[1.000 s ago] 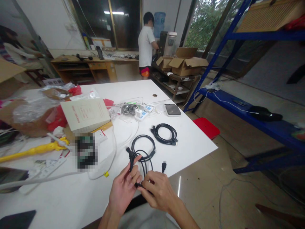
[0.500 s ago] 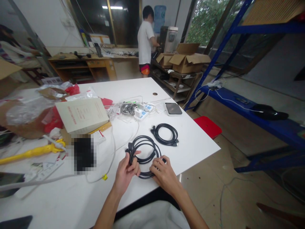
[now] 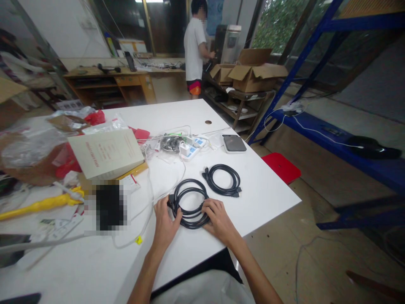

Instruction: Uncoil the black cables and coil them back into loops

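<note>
A coil of black cable lies on the white table in front of me, its loops gathered into a ring. At its left side my left hand is closed, the thumb on the near loops and the fingers by a connector end. My right hand grips the right side of the same ring, fingers curled over the loops, with the thumb hidden. Just beyond sits a second coil of black cable, apart from both hands, its connector ends showing at the left and lower right.
White power strips and a grey-topped square device sit farther back. A book, plastic bags and a yellow tool crowd the left. Blue shelving and a red stool stand right; a person stands behind.
The held coil has settled into a rounder, tidier ring, slightly higher in view. My left hand has shifted to its outer left side; my right hand has moved slightly up.
</note>
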A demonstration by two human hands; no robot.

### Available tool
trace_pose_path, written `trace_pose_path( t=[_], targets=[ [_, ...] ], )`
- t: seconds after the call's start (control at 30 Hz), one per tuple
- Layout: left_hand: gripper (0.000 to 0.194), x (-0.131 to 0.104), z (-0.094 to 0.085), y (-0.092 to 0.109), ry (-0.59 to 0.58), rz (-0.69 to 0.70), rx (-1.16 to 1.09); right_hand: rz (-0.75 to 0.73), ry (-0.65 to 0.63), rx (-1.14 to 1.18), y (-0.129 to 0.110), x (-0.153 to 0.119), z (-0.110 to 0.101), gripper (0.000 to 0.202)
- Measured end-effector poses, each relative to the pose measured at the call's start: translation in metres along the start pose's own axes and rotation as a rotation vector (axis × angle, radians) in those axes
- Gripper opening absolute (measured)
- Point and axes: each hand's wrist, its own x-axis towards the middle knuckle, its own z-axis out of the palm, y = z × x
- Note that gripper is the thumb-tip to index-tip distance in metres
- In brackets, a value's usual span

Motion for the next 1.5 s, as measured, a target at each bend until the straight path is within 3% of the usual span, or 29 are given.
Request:
trace_pose_path(
  t=[0.1, 0.2, 0.43, 0.73, 0.87, 1.03, 1.27, 1.5],
  targets=[
    [0.062, 0.001, 0.001, 0.001, -0.001, 0.019, -0.006, 0.057, 0.044, 0.003, -0.001, 0.002, -0.001, 0.045],
    [0.061, 0.003, 0.0, 0.003, -0.023, 0.043, -0.008, 0.112, 0.118, -0.018, 0.001, 0.003, 0.0, 0.052],
    [0.039, 0.005, -0.003, 0.012, -0.02, 0.092, 0.061, 0.241, 0.184, 0.104, 0.007, -0.001, 0.004, 0.046],
    [0.018, 0.003, -0.003, 0.013, -0.065, 0.098, 0.079, 0.272, 0.245, 0.218, 0.014, 0.003, -0.002, 0.044],
    [0.017, 0.002, -0.003, 0.013, -0.062, 0.108, 0.079, 0.301, 0.316, 0.049, 0.047, 0.0, -0.012, 0.045],
    [0.018, 0.001, -0.004, 0.01, -0.034, 0.125, 0.066, 0.242, 0.249, -0.202, 0.086, -0.011, -0.024, 0.032],
    [0.018, 0.003, -0.008, 0.011, -0.006, 0.118, 0.014, 0.284, 0.295, -0.255, 0.077, -0.017, -0.031, 0.019],
    [0.016, 0.004, -0.01, 0.009, 0.002, 0.11, -0.048, 0.34, 0.303, -0.261, 0.076, -0.015, -0.03, 0.021]
  ],
)
